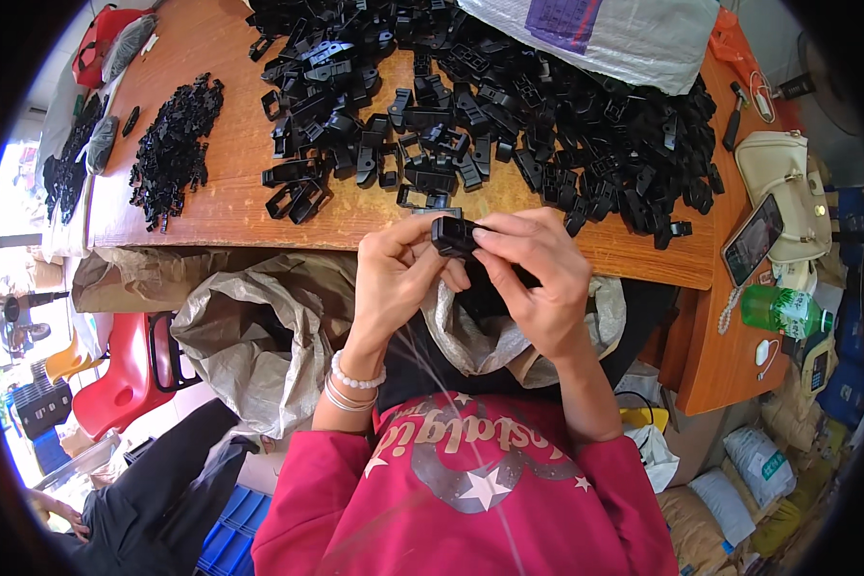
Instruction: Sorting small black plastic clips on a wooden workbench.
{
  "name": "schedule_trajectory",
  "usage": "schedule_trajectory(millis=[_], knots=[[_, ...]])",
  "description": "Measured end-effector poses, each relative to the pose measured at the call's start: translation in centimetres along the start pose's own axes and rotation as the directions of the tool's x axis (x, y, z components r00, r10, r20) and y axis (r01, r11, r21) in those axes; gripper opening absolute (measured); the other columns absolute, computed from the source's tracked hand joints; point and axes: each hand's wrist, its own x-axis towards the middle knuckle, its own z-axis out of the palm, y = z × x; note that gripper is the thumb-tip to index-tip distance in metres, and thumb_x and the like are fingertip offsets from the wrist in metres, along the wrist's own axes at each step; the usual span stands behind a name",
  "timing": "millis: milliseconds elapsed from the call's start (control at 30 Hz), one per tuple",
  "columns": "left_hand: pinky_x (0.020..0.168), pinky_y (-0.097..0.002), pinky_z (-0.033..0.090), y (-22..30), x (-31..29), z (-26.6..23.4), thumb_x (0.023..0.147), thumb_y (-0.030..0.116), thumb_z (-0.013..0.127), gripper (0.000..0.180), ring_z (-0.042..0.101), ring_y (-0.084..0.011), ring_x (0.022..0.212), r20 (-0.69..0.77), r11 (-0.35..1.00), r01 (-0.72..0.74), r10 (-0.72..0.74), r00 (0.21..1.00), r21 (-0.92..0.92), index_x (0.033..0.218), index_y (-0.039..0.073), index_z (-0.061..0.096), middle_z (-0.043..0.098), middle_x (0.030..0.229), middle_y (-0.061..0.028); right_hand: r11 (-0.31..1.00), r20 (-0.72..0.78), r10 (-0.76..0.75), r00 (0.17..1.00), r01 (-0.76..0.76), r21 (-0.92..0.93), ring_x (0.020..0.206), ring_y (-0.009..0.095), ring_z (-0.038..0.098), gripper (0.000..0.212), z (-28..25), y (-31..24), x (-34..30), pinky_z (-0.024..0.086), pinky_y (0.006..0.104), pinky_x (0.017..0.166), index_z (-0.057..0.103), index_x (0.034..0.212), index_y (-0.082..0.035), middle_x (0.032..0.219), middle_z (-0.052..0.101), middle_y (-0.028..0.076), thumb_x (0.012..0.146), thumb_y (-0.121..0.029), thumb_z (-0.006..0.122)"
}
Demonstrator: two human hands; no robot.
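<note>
Just in front of the table's near edge, both my hands meet at one black plastic part [451, 236], a small hollow housing. My left hand [399, 264] grips it from the left, its fingers curled around the lower side. With thumb and fingertips my right hand [538, 274] pinches at its right end; whether a smaller piece sits between those fingertips I cannot make out. Beyond my hands a large heap of similar black plastic parts [451, 125] spreads over the wooden table [235, 206]. A pile of much smaller black pieces [175, 144] lies to the left.
Open woven sacks [250, 326] hang below the table edge, one under my hands. A white sack [624, 43] lies over the heap. At the right are a phone [754, 240], a green bottle [782, 311] and a cream handbag [787, 182]. A red chair [125, 374] and another person's leg [163, 490] are left.
</note>
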Motion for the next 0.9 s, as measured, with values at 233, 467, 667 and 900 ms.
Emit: schedule_trajectory(millis=[233,467,667,900], knots=[[0.051,-0.0165,0.032,0.6,-1.1,0.4,0.087,0.005,0.066,0.042,0.041,-0.0009,0.058,0.0,0.996,0.089,-0.089,0.996,0.0,0.126,-0.005,0.055,0.066,0.077,-0.0013,0.993,0.099,-0.074,0.992,0.082,-0.079,0.093,0.029,0.06,0.029,-0.8,0.8,-1.0,0.049,0.036,0.078,0.067,0.102,-0.001,0.106,0.064,0.012,0.074,-0.003,0.072],[0.062,-0.0244,0.05,-0.2,-1.8,1.8,0.08,-0.006,0.066,0.042,0.067,-0.014,0.074,0.033,0.858,-0.352,0.366,0.93,0.375,0.122,-0.001,0.059,0.068,0.1,-0.0159,0.957,0.031,0.247,0.969,-0.249,0.151,0.088,0.029,0.066,0.031,-0.3,0.5,-2.4,0.052,0.0332,0.077,0.066,0.106,0.001,0.1,0.067,0.013,0.075,0.006,0.07],[0.063,-0.0335,0.052,0.4,-1.1,-0.2,0.072,0.006,0.077,0.038,0.065,-0.0268,0.074,0.127,0.64,-0.437,0.471,0.873,0.632,0.107,0.001,0.063,0.066,0.095,-0.0134,0.947,0.345,0.284,0.895,-0.319,0.047,0.087,0.027,0.063,0.02,-3.3,1.7,-1.1,0.049,0.0345,0.078,0.069,0.092,0.001,0.091,0.067,0.012,0.074,-0.006,0.074],[0.064,-0.0359,0.049,-0.7,1.3,-0.6,0.079,0.006,0.065,0.029,0.059,-0.0287,0.084,0.236,0.196,-0.35,0.44,0.866,0.916,0.106,0.001,0.058,0.054,0.102,-0.0131,0.739,0.029,0.122,0.992,-0.072,-0.67,0.086,0.024,0.053,0.013,-2.0,4.4,0.2,0.039,0.0361,0.073,0.068,0.092,-0.001,0.089,0.058,0.006,0.079,-0.003,0.067]])
